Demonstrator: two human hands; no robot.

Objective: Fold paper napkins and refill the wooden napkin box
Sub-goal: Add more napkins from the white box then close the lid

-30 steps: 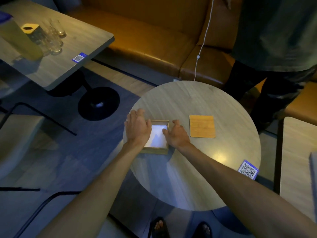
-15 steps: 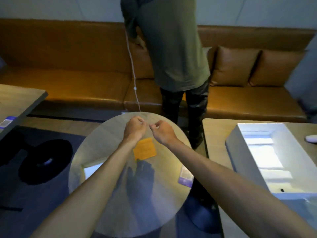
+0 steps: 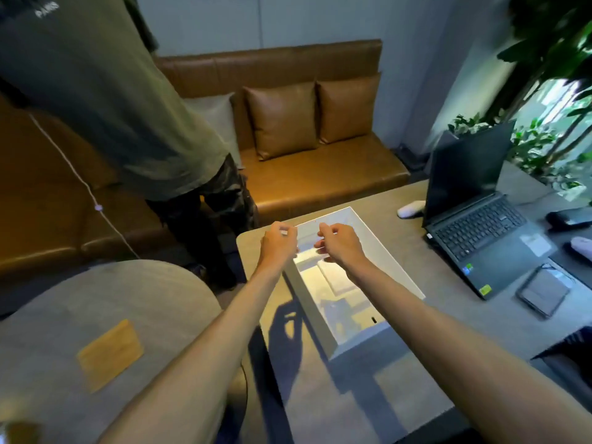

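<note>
Two hands are up over the white box (image 3: pixel 323 315) at frame centre. Your left hand (image 3: pixel 277 243) curls its fingertips into a pinch, your right hand (image 3: pixel 341 243) does the same, and a thin pale sheet seems stretched between them, though blur keeps you from being sure what it is. Napkins (image 3: pixel 336 278) lie flat on the box floor, below your right wrist.

If that is a single napkin, pulling the two pinches apart could tear it, or it may drag a second sheet up with it. The wooden napkin box itself is out of view, so you carry each sheet across the gap to the round table (image 3: pixel 96 299) at lower left, where only the wooden lid (image 3: pixel 110 354) shows; a loose sheet could slip on the way.

The white box sits on a grey rectangular table (image 3: pixel 448 299), with an open laptop (image 3: pixel 480 232) at right. A brown leather sofa (image 3: pixel 320 174) runs behind, and another person (image 3: pixel 112 107) stands at upper left, close to your path.
</note>
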